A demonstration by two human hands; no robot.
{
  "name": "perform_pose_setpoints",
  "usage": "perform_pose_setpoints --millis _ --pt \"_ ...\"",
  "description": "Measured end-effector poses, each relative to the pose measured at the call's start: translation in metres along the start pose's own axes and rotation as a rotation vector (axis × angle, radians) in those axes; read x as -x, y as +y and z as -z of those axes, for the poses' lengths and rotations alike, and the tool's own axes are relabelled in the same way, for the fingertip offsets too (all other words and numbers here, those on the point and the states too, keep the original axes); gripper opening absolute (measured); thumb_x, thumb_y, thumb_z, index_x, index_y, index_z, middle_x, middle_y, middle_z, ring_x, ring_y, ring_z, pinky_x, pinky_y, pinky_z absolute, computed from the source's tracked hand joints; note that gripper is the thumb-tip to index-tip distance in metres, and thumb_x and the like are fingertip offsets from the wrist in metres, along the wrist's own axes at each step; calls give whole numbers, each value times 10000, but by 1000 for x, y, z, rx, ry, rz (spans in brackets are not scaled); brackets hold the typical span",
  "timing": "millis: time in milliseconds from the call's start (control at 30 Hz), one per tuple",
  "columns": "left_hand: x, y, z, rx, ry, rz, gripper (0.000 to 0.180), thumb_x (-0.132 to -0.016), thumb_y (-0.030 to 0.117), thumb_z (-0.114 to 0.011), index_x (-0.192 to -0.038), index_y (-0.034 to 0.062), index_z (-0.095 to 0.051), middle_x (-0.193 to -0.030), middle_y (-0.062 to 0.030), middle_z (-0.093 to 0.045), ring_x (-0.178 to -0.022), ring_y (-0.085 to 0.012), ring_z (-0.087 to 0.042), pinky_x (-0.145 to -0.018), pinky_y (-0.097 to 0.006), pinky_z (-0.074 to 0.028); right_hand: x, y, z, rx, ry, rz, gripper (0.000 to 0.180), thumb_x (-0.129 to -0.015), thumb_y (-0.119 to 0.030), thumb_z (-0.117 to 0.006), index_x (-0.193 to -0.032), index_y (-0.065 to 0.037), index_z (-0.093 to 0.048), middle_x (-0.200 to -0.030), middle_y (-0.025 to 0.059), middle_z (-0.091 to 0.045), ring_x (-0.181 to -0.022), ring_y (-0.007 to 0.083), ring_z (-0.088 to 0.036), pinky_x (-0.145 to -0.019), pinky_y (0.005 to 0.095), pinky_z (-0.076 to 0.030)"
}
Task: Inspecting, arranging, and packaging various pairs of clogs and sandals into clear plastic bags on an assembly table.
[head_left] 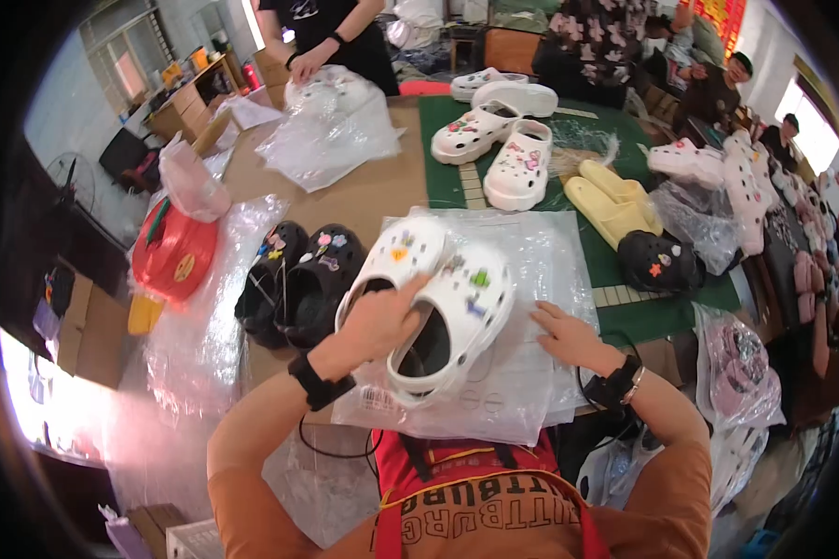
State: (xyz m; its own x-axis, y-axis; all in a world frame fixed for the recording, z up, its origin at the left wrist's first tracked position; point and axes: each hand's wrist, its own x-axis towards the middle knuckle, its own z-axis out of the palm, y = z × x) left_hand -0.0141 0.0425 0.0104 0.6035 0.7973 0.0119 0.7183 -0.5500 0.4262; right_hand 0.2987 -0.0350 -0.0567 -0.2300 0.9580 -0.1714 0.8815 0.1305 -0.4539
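A pair of white clogs (475,296) with colourful charms is tilted over the near part of the table, toes pointing away. My left hand (382,320) grips the pair where the two clogs meet, its index finger stretched across the upper. Beneath them lies a stack of clear plastic bags (541,373). On the right side of that stack rests my right hand (573,337), its fingers apart and touching the plastic. To the left of the held pair sit black clogs (322,284) with charms, close beside it.
Farther back stand white clogs (519,168) on a green mat (443,191). Yellow slippers (611,207) and a black clog (660,263) lie to the right. At left are a red tape roll (172,252) and plastic sheeting (205,335). Across the table, a person's hands (312,63) handle a bagged pair.
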Motion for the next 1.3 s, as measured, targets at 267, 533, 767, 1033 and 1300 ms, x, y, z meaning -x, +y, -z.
perform_pose_setpoints --millis 267,533,767,1033,1300 --pt "33 8 -8 -85 -65 84 699 -755 312 -557 -1331 77 -236 -964 -252 -560 -786 -385 -579 -678 -454 -461 59 -45 -23 345 89 267 503 -741 -315 -583 -1189 -110 -482 -1299 188 -377 -1087 341 -467 -852 450 -398" --pt "46 7 -31 141 291 368 547 -662 314 -675 -1032 5 -417 -775 -169 -583 -719 -349 -577 -643 -423 -444 109 -53 -65 268 -5 536 502 -739 -300 -621 -1184 -145 -447 -1266 118 -395 -1139 239 -400 -848 402 -356" --pt "21 6 -22 -16 52 203 548 -682 388 -650 -937 -51 -442 -821 -244 -571 -789 -402 -565 -680 -451 -438 103 -62 -61 241 2 457 575 -686 -303 -673 -1189 -160 -433 -1268 111 -386 -1138 247 -398 -835 413 -355" --pt "10 -13 -18 136 196 175 248 -727 213 -593 -777 -19 -520 -676 -222 -563 -644 -394 -549 -587 -450 -415 107 -55 -78 314 163 482 532 -709 -238 -616 -1207 -160 -447 -1318 140 -346 -1204 273 -339 -851 496 -367" --pt "-12 -15 -11 55 296 80 235 -742 196 -571 -862 3 -508 -754 -216 -576 -729 -401 -556 -625 -460 -421 106 -61 -83 302 187 417 196 -677 -193 -591 -846 -101 -554 -1239 86 -432 -1208 261 -343 -856 483 -368"
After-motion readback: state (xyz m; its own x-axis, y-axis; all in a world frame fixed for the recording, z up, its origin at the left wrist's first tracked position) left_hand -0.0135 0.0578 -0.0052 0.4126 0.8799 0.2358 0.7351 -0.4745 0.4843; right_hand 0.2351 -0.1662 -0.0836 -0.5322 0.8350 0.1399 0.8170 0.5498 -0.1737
